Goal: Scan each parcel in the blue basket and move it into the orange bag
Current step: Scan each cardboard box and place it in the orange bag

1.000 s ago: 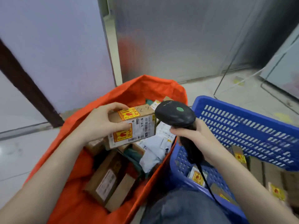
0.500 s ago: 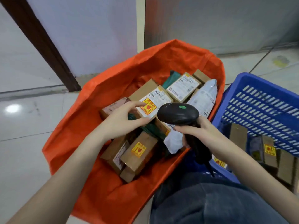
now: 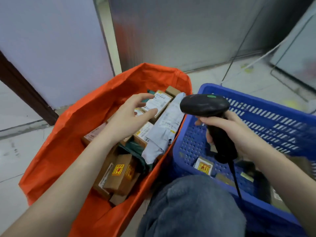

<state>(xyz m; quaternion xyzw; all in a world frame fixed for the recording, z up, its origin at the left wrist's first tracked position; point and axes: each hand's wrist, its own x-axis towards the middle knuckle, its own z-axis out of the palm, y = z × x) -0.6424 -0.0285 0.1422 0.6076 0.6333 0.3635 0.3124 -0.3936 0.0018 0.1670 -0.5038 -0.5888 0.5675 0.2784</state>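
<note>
The orange bag (image 3: 68,134) stands at the left, filled with several cardboard parcels and a grey mailer (image 3: 164,130). My left hand (image 3: 131,117) hovers over the bag with fingers spread and holds nothing; a labelled box (image 3: 158,102) lies just beyond its fingertips. My right hand (image 3: 227,132) grips the handle of the black barcode scanner (image 3: 205,105), held above the left end of the blue basket (image 3: 282,117). In the basket lie a small parcel with a yellow-red sticker (image 3: 203,166) and other parcels, partly hidden by my right arm.
My knee in blue jeans (image 3: 189,206) sits between bag and basket at the bottom. The scanner's black cable (image 3: 235,178) hangs down into the basket. A metal wall panel (image 3: 171,31) and tiled floor (image 3: 20,151) surround both containers.
My left hand held a stickered box up to the scanner, lowered it into the orange bag, let it go and now hangs open above the parcels. The scanner stayed in my right hand.
</note>
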